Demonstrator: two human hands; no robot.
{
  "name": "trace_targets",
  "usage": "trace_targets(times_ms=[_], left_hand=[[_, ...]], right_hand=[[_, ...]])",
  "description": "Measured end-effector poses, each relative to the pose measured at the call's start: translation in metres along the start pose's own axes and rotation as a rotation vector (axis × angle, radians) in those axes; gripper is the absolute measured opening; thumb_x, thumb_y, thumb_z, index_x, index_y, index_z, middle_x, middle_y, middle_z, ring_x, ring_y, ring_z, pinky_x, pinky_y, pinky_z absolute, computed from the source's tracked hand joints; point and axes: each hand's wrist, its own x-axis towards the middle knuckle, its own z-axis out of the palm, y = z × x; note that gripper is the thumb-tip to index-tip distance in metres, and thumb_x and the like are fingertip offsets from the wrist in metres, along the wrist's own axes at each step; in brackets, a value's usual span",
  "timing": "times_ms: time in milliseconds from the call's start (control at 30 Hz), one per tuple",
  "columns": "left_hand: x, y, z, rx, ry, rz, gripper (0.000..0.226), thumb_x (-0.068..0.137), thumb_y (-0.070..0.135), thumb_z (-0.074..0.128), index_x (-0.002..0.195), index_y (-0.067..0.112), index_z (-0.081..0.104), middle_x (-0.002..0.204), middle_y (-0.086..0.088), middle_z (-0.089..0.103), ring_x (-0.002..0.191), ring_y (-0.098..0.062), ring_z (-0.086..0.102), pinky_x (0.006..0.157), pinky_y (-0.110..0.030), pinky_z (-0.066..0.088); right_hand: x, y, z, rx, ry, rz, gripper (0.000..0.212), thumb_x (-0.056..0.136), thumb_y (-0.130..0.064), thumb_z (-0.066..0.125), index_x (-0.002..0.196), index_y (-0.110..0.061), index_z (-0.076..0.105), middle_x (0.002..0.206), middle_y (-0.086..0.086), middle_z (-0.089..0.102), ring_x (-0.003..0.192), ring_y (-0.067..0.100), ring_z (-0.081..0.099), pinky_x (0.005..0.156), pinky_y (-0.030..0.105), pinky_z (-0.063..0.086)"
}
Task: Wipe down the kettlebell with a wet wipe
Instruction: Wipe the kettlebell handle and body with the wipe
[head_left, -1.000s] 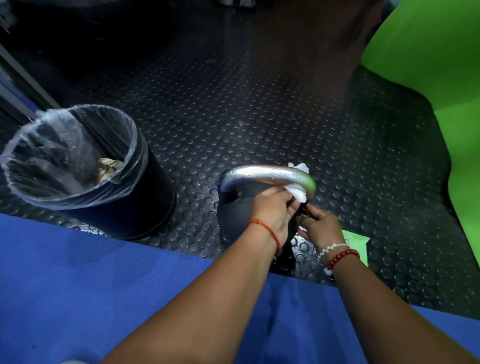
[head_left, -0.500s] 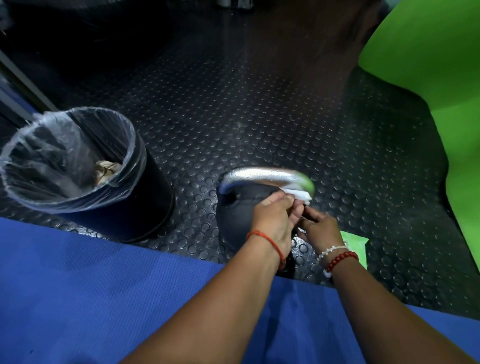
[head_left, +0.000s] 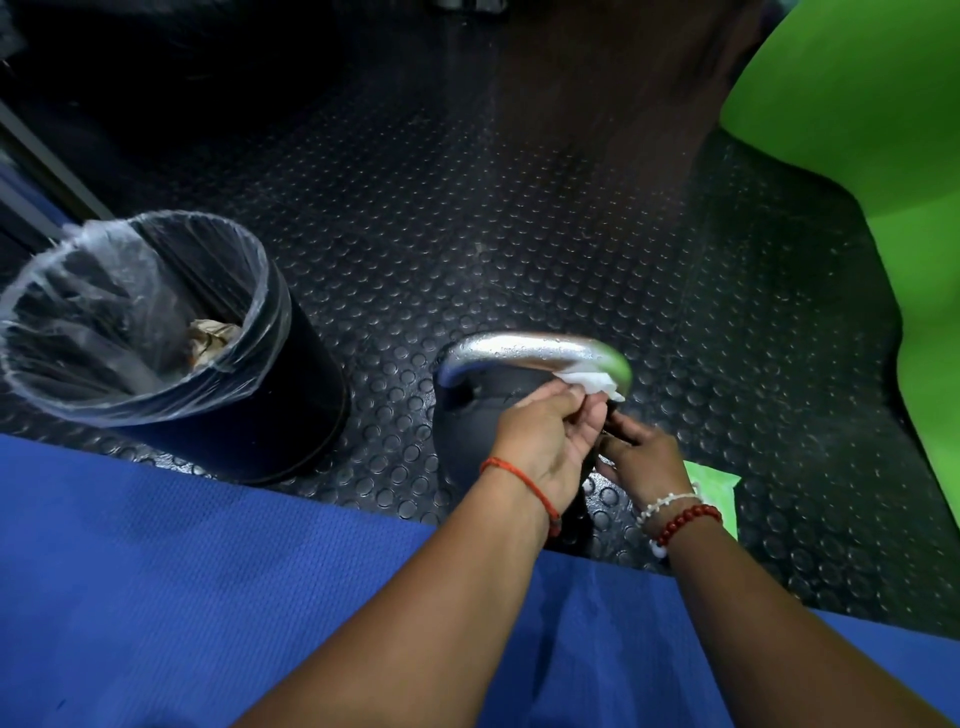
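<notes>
A black kettlebell (head_left: 478, 415) with a shiny silver handle (head_left: 524, 351) stands on the studded floor, just past the blue mat. My left hand (head_left: 540, 447) pinches a white wet wipe (head_left: 592, 383) against the underside of the handle's right end. My right hand (head_left: 644, 465) sits close beside it on the right. Its fingers reach in at the handle's right foot. The left hand hides what they touch or hold.
A black bin (head_left: 218, 395) with a clear liner and crumpled paper inside stands left of the kettlebell. A green wipe packet (head_left: 714, 488) lies on the floor behind my right wrist. The blue mat (head_left: 208, 597) fills the near side, and a big green shape (head_left: 857, 130) rises at the right.
The wipe has come down from over the handle's right end to just under it, and my left hand has shifted slightly right with it. My right hand has barely moved.
</notes>
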Motion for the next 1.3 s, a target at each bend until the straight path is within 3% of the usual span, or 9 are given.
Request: trace_targets(times_ms=[900,1100,1300], left_hand=[[0.005,0.0,0.003,0.001,0.043,0.052,0.019,0.096,-0.005,0.043,0.085,0.002,0.057,0.08,-0.012,0.056,0.069,-0.015,0.055,0.055,-0.02,0.056],[0.001,-0.006,0.004,-0.014,0.042,0.043,0.018,0.095,-0.005,0.045,0.084,0.003,0.058,0.078,-0.012,0.057,0.07,-0.016,0.056,0.056,-0.019,0.056],[0.003,-0.008,0.004,-0.011,0.056,0.052,0.021,0.095,-0.004,0.044,0.083,0.004,0.06,0.08,-0.011,0.058,0.069,-0.014,0.055,0.057,-0.019,0.056]], right_hand=[[0.004,0.005,0.0,-0.051,0.001,0.0,0.044,0.08,-0.012,0.07,0.122,-0.023,0.064,0.09,-0.001,0.073,0.085,0.024,0.069,0.085,0.048,0.055],[0.005,0.006,-0.001,-0.079,-0.005,-0.008,0.045,0.075,-0.02,0.071,0.118,-0.031,0.065,0.088,-0.005,0.075,0.087,0.023,0.071,0.083,0.048,0.056],[0.003,0.004,0.0,-0.012,-0.007,-0.002,0.043,0.082,-0.008,0.067,0.122,-0.022,0.064,0.097,-0.002,0.073,0.088,0.019,0.069,0.087,0.043,0.055]])
